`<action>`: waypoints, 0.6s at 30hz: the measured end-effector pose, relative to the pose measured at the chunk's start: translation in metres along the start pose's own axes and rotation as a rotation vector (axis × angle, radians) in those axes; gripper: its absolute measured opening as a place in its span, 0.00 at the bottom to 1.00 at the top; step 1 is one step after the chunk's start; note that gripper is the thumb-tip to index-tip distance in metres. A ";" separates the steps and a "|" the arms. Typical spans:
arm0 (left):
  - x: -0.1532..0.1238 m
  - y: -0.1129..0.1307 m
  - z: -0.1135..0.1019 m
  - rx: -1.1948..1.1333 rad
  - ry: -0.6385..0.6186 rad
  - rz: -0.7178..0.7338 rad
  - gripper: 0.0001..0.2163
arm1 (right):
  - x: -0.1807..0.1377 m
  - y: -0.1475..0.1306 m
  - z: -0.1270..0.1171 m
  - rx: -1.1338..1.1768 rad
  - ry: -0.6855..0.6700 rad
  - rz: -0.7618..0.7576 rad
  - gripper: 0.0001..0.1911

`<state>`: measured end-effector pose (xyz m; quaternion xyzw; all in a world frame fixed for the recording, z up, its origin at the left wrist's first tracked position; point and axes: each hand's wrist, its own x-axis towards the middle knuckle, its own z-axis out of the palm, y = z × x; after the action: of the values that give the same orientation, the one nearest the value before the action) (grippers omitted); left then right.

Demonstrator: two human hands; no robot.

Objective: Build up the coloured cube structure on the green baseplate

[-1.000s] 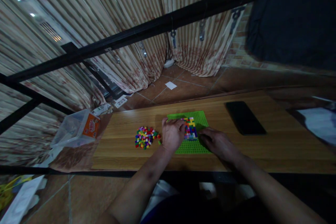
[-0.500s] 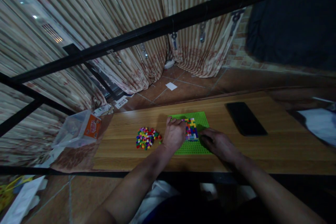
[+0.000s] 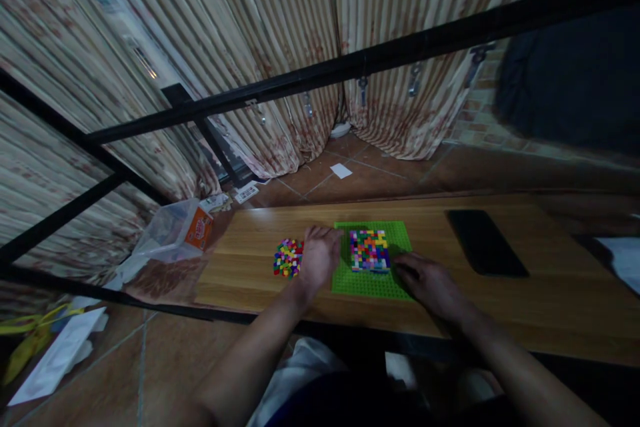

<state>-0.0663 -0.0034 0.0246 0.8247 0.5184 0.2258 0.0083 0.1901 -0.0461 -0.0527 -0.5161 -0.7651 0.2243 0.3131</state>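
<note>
A bright green studded baseplate (image 3: 345,287) lies on the wooden tabletop in front of me. Near its middle sits a block of small multicoloured bricks (image 3: 369,250), packed in tight rows. My left hand (image 3: 319,257) hovers at the plate's left edge, fingers loosely apart, with nothing visible in them. It partly covers a loose pile of small coloured bricks (image 3: 287,258) to the left. At the plate's right edge rests my right hand (image 3: 430,283), its fingers curled together beside the brick block. Whatever is between those fingertips is hidden.
A black phone or tablet (image 3: 485,243) lies on the table to the right. Left of the table stands a clear plastic box (image 3: 167,233) with an orange label. A dark metal rail (image 3: 300,83) crosses in front of the curtains (image 3: 280,27).
My left hand has moved left off the brick block towards the loose pile, uncovering the block. My right hand stays at the plate's right edge. The whole view has shifted slightly.
</note>
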 end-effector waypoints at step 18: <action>-0.052 -0.044 0.004 0.110 -0.147 -0.127 0.11 | -0.001 -0.001 -0.002 0.005 0.028 0.011 0.12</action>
<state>-0.1208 -0.0272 -0.0089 0.8037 0.5793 0.1348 0.0154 0.1904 -0.0471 -0.0508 -0.5225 -0.7573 0.2206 0.3239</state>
